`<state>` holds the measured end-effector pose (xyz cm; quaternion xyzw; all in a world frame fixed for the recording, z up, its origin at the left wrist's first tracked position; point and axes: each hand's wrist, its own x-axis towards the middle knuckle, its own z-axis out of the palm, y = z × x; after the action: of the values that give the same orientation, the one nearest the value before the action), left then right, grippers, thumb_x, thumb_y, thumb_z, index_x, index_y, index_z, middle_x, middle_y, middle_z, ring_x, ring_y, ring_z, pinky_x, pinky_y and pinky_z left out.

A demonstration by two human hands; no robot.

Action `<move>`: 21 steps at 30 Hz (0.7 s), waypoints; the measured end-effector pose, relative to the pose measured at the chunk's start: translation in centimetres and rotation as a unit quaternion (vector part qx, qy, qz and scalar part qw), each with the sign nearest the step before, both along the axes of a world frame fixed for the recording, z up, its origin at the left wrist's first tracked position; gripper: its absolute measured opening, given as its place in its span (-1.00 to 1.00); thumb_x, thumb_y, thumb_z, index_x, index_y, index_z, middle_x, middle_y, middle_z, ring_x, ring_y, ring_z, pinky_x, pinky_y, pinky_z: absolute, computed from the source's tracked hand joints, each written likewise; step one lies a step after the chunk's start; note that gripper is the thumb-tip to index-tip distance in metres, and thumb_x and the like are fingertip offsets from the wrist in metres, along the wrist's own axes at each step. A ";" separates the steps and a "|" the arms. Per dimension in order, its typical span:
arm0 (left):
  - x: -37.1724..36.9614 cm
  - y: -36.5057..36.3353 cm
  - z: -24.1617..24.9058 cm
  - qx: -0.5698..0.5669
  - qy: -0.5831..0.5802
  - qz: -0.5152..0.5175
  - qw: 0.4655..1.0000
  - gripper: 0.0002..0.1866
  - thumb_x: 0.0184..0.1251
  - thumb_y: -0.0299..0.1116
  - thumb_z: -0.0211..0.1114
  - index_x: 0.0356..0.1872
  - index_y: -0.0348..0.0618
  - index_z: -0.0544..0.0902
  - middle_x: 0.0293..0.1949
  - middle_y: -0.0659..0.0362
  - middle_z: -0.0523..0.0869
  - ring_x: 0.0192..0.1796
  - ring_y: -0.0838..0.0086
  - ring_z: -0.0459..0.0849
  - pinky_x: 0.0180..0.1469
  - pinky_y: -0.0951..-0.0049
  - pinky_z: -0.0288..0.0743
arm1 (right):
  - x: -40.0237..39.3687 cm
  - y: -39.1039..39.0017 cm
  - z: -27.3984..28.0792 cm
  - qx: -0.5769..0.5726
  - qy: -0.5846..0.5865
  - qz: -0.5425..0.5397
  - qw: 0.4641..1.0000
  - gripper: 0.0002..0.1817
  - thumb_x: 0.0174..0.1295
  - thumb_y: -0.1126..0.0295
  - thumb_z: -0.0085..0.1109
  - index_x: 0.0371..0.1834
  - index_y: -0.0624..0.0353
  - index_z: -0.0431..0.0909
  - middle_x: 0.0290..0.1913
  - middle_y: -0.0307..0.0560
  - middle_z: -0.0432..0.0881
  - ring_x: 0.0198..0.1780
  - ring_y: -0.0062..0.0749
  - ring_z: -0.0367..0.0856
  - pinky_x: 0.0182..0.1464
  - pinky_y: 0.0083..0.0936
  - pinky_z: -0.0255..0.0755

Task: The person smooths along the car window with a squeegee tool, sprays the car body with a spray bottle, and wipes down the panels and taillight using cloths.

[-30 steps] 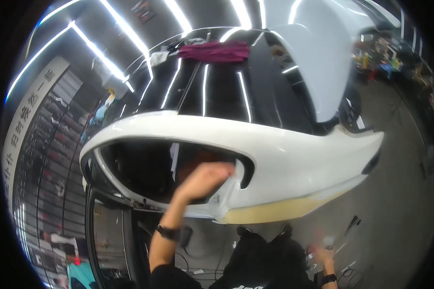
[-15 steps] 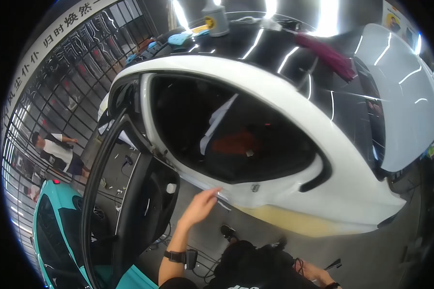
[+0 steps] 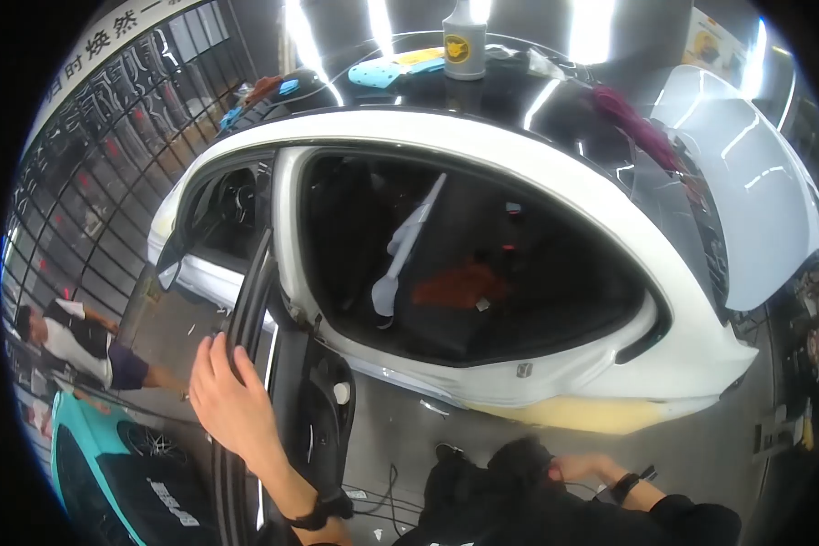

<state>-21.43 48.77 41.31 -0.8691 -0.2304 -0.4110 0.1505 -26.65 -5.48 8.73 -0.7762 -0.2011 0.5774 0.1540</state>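
Observation:
My left hand (image 3: 232,396) is stretched out with its fingers extended and slightly apart, right at the window frame of the open car door (image 3: 262,264). Behind it shows the black inner panel of that door. My right hand (image 3: 584,466) is held low by my waist with its fingers curled. A dark thin tip (image 3: 648,472) sticks up beside its wrist; what the fingers hold I cannot make out. Beyond both hands stands a white car body (image 3: 510,136), its rear doorway uncovered and its lower sill (image 3: 573,414) yellowish.
On the black roof are a grey bottle (image 3: 465,50), a light blue cloth (image 3: 373,73) and a purple cloth (image 3: 632,127). The trunk lid (image 3: 746,173) is raised. A teal car (image 3: 91,455) and a person (image 3: 82,346) are at the left. Cables (image 3: 387,500) lie on the floor.
My left hand has moved left from beside the rear doorway sill to the door frame. The door has swung further toward the car, and the view has shifted.

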 end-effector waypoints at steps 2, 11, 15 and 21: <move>0.0 -0.9 0.9 -0.084 0.021 -0.003 0.996 -0.66 0.55 -0.16 0.14 0.19 -0.04 0.65 0.14 0.14 0.71 0.13 0.17 0.67 0.14 0.22 0.52 | 0.5 1.1 0.9 -0.032 0.011 -0.044 0.998 -0.28 0.37 -0.17 0.06 0.27 0.30 0.48 0.11 0.32 0.67 0.22 0.23 0.60 0.25 -0.05 0.45; -0.3 -1.8 2.5 -0.085 -0.006 -0.010 0.996 -0.70 0.56 -0.17 0.17 0.01 -0.11 0.74 -0.10 0.10 0.79 -0.11 0.21 0.75 -0.10 0.27 0.59 | 5.4 7.6 2.1 -0.018 -0.115 -0.130 0.985 -0.42 0.35 -0.05 0.14 0.03 0.34 0.62 0.00 0.30 0.71 0.12 0.13 0.66 0.15 -0.08 0.48; -0.8 -2.5 3.3 -0.092 -0.011 -0.005 0.996 -0.69 0.53 -0.13 0.23 0.06 -0.04 0.76 -0.09 0.15 0.81 -0.12 0.24 0.77 -0.11 0.30 0.62 | 7.4 7.7 2.6 -0.003 -0.143 -0.132 0.981 -0.50 0.39 0.03 0.11 -0.12 0.37 0.67 -0.15 0.27 0.74 0.01 0.10 0.70 0.07 -0.10 0.49; -0.6 -2.9 3.3 -0.106 -0.009 0.010 0.994 -0.72 0.51 -0.17 0.27 0.04 -0.06 0.77 -0.11 0.12 0.82 -0.10 0.22 0.78 -0.09 0.28 0.62 | 9.0 3.5 -0.5 0.144 -0.019 -0.116 0.983 -0.42 0.50 -0.07 -0.05 -0.25 0.29 0.70 -0.28 0.13 0.74 -0.14 -0.01 0.70 -0.01 -0.14 0.47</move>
<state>-22.04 45.85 44.57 -0.8742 -0.2826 -0.3904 0.0593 -17.65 -1.98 8.22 -0.7746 -0.1939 0.5057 0.3265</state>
